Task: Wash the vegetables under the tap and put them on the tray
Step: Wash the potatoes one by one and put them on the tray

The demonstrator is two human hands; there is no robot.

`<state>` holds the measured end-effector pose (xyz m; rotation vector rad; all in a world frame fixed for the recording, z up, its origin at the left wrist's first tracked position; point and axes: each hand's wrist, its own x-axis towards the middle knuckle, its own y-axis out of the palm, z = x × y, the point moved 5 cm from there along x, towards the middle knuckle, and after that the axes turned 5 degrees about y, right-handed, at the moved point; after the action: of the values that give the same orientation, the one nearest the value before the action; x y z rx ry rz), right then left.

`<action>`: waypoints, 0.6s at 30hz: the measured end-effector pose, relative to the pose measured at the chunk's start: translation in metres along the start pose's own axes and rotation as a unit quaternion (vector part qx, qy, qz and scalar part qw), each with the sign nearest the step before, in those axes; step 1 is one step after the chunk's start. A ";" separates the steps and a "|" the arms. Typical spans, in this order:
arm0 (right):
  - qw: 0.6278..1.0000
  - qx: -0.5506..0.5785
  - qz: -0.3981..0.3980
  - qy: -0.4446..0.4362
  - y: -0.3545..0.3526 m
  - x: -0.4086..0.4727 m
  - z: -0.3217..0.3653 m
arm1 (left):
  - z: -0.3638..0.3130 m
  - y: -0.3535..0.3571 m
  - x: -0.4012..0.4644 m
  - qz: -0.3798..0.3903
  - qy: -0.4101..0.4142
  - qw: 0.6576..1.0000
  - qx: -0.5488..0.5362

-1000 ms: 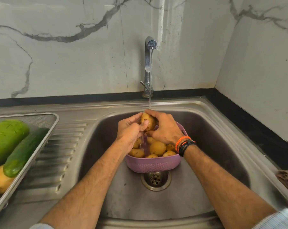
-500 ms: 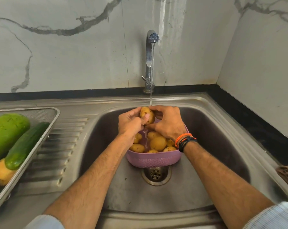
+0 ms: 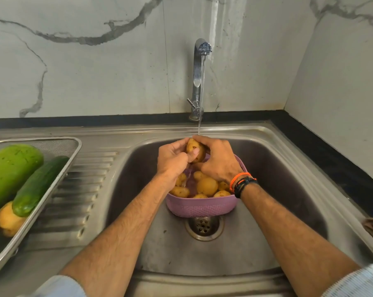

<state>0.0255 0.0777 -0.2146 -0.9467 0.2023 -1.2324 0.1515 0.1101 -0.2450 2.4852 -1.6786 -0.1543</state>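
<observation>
Marble-veined wall behind a steel sink (image 3: 288,168); tap (image 3: 199,67) running, thin stream falling onto the hands. Left hand (image 3: 172,160) and right hand (image 3: 221,162) both curl around one potato (image 3: 195,150), held under the stream above a purple basket (image 3: 200,207); thumb of the left hand presses its face. Basket sits in the basin over the drain (image 3: 203,227), holding more potatoes (image 3: 207,186), count unclear. Tray (image 3: 72,151) on the drainboard at left, well apart; it carries a cucumber (image 3: 38,186), a large green vegetable (image 3: 9,170), possibly a gourd, and one yellow piece (image 3: 6,219).
</observation>
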 end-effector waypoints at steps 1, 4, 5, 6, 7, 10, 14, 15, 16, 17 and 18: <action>1.000 -0.007 0.005 -0.002 0.001 0.000 0.000 | 0.001 0.001 0.000 0.001 0.001 1.000 -0.002; 0.999 0.027 -0.008 0.023 0.002 0.002 -0.007 | -0.001 0.002 -0.002 -0.024 -0.017 0.998 -0.048; 0.998 0.050 -0.013 0.032 0.002 0.002 -0.008 | -0.001 0.000 -0.003 -0.033 -0.027 0.997 -0.069; 0.997 0.067 -0.017 0.037 0.002 0.002 -0.007 | -0.002 0.000 -0.003 -0.037 -0.037 0.995 -0.087; 0.996 0.080 -0.015 0.042 0.003 0.002 -0.006 | -0.002 -0.001 -0.003 -0.033 -0.045 0.993 -0.101; 0.991 0.125 0.005 0.054 0.003 0.002 -0.007 | -0.003 0.000 -0.004 -0.001 -0.074 0.988 -0.136; 0.983 0.166 0.033 0.072 0.001 0.004 -0.015 | -0.002 0.001 -0.002 0.017 -0.097 0.980 -0.172; 0.984 0.158 0.043 0.072 0.002 0.004 -0.016 | -0.001 0.002 -0.003 0.014 -0.095 0.981 -0.167; 0.985 0.146 0.054 0.069 0.004 0.005 -0.017 | 0.000 0.003 -0.003 0.007 -0.093 0.982 -0.164; 0.988 0.127 0.063 0.066 0.005 0.005 -0.016 | 0.002 0.003 -0.004 -0.004 -0.091 0.983 -0.162; 0.990 0.110 0.069 0.059 0.007 0.005 -0.016 | 0.004 0.003 -0.005 -0.014 -0.089 0.983 -0.159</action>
<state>0.0228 0.0657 -0.2275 -0.6591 0.2177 -1.1581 0.1460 0.1131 -0.2481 2.3107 -1.5358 -0.6148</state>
